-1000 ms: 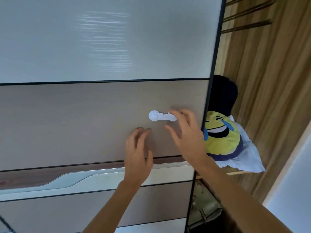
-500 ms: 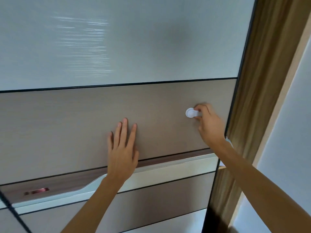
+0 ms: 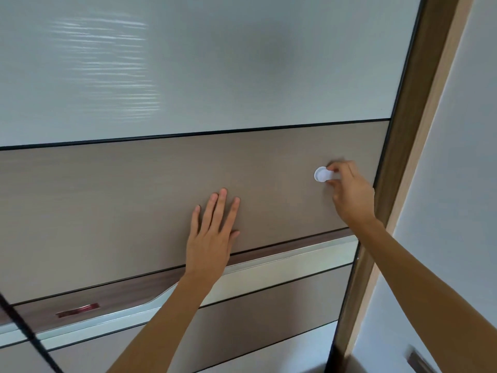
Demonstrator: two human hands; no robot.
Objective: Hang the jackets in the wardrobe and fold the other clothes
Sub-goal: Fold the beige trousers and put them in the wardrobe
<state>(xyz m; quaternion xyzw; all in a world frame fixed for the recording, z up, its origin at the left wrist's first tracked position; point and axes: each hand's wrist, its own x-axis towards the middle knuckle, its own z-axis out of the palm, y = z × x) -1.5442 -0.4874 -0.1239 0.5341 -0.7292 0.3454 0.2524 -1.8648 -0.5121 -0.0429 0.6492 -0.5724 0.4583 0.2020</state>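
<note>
The wardrobe door [image 3: 134, 211] fills the view, its right edge against a wood-grain frame [image 3: 419, 103]. It has a smooth frosted pane [image 3: 242, 63] on top and a matte taupe panel with fine grain below. The left hand [image 3: 211, 238] lies flat on that panel, fingers straight. The right hand [image 3: 349, 195], near the frame, pinches a round-ended white plastic latch [image 3: 320, 174]. Lower down runs a curved silver handle strip [image 3: 282, 262] beneath a dark band with a red inset [image 3: 78, 310]. A pale wall [image 3: 457, 184] stands right.

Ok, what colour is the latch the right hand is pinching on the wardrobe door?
The latch is white; head view shows it.
</note>
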